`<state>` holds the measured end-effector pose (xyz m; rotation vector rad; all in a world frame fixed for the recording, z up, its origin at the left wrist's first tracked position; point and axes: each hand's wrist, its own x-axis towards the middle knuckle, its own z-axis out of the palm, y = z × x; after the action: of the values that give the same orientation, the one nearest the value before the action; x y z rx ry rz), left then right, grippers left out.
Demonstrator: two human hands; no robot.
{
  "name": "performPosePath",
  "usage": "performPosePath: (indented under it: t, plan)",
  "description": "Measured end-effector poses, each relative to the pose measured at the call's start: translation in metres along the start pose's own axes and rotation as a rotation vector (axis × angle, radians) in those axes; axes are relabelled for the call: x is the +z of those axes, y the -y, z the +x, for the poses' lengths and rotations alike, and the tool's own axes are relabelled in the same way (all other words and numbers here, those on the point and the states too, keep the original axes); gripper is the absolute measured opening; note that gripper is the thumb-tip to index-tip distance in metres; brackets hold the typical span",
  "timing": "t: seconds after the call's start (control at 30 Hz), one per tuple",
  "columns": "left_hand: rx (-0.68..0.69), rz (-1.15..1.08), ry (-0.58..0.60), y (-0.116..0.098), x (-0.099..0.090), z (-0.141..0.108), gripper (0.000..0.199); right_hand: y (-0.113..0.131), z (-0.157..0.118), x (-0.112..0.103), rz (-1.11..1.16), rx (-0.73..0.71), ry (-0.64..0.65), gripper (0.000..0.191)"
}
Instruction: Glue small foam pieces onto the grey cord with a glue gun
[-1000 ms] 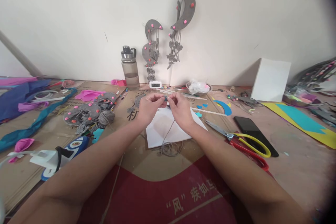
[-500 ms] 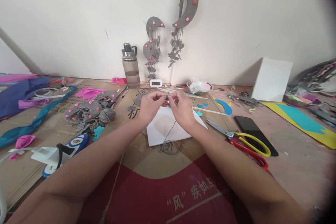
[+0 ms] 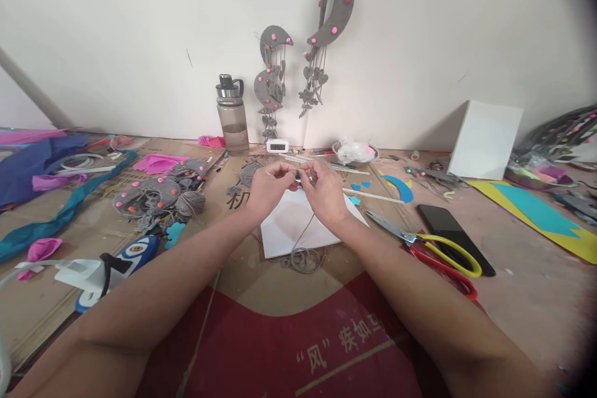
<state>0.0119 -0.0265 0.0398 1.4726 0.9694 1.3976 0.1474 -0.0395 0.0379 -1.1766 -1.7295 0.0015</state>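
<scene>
My left hand [image 3: 272, 191] and my right hand [image 3: 325, 193] meet fingertip to fingertip above a white sheet of paper [image 3: 284, 233]. Both are closed in a pinch. A small dark piece [image 3: 297, 175] shows between the fingertips, mostly hidden, so its kind cannot be made out. Grey yarn [image 3: 304, 233] runs down from under my right hand to a loose coil at the paper's near edge. Right of my right hand lie scissors [image 3: 410, 238] with one yellow and one red handle.
A black phone [image 3: 448, 230] lies beyond the scissors. At left are grey crescents with pink dots [image 3: 161, 196] and a blue-and-white power bank-like object [image 3: 140, 255]. A water bottle [image 3: 232, 118] and small clock [image 3: 277, 146] stand at the back. Grey moon ornaments [image 3: 342, 6] hang on the wall.
Both hands stay pinched together in nearly the same place. The view has shifted very slightly; the objects on the table have not moved.
</scene>
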Motion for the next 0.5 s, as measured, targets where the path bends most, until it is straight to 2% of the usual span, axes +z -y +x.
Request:
performPosePath:
  t: [0.13, 0.23, 0.33, 0.5]
  plan:
    - [-0.026, -0.029, 0.059, 0.001, -0.002, 0.003, 0.013, -0.002, 0.003, -0.002, 0.017, 0.027, 0.016, 0.009]
    - [-0.014, 0.093, 0.127, -0.004, -0.006, 0.007, 0.015, -0.004, 0.004, -0.003, 0.011, 0.042, 0.017, 0.008]
    - [-0.02, 0.213, 0.157, -0.011, -0.011, 0.009, 0.013, -0.005, 0.004, -0.003, -0.007, 0.018, 0.018, 0.008]
    - [0.027, 0.251, 0.192, -0.013, -0.013, 0.009, 0.015, -0.003, 0.002, -0.003, -0.036, -0.052, 0.041, 0.01]
